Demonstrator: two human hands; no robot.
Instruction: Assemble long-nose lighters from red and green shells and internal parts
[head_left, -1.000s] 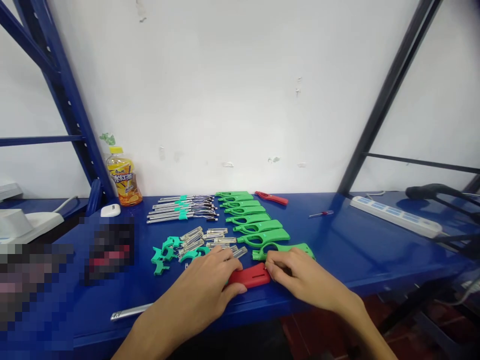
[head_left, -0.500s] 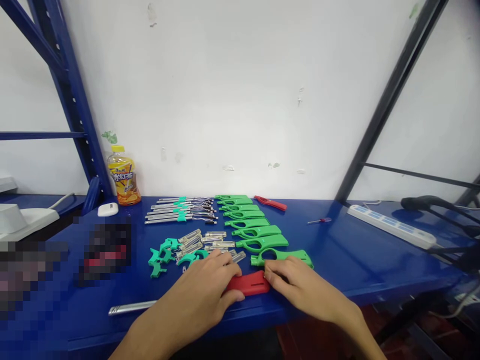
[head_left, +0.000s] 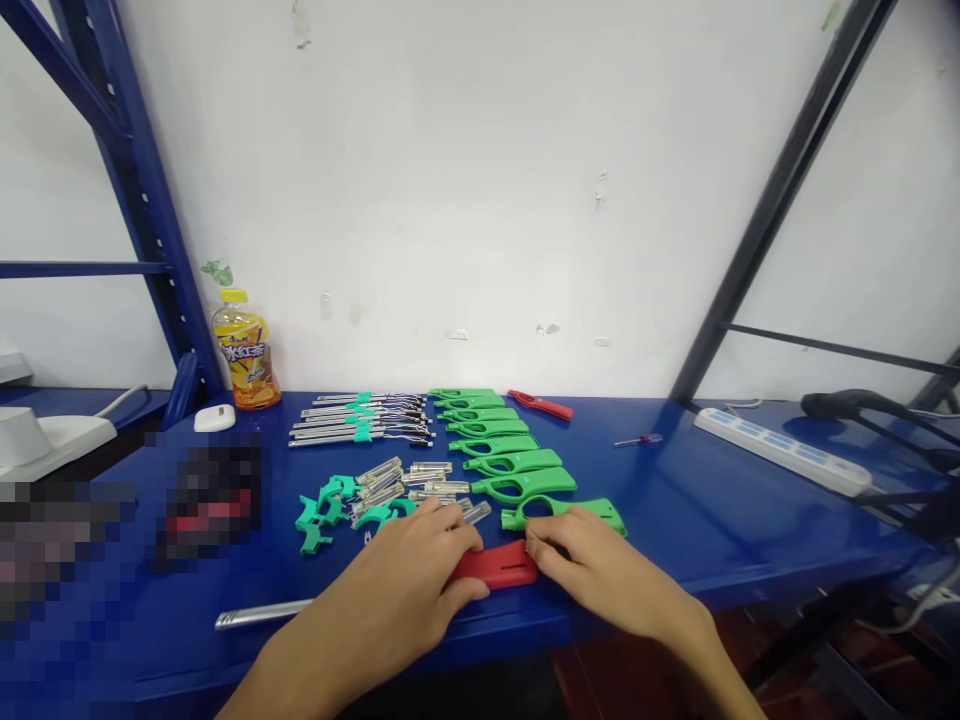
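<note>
A red utility lighter [head_left: 501,566] lies near the table's front edge, its silver metal tube [head_left: 262,613] sticking out to the left beneath my left forearm. Fingers and thumb of my left hand [head_left: 420,560] are closed around the red handle and hide its trigger part. At the handle's right end, my right hand [head_left: 581,558] is closed in a pinch, fingertips touching that end; anything between them is too small to make out. Just behind my right hand lies a green lighter shell [head_left: 570,512], partly covered by it.
Several green lighter shells [head_left: 525,484] run back in a column. Left of them lie metal tubes with wires [head_left: 337,436], clear fuel tanks [head_left: 382,485] and teal triggers [head_left: 315,540]. Further out are a red lighter [head_left: 541,405], a screwdriver [head_left: 639,440], a drink bottle [head_left: 247,360] and a power strip [head_left: 780,452].
My right fingertips have shifted very slightly at the right end of the red handle. My left hand keeps its hold, and the other things stay where they were.
</note>
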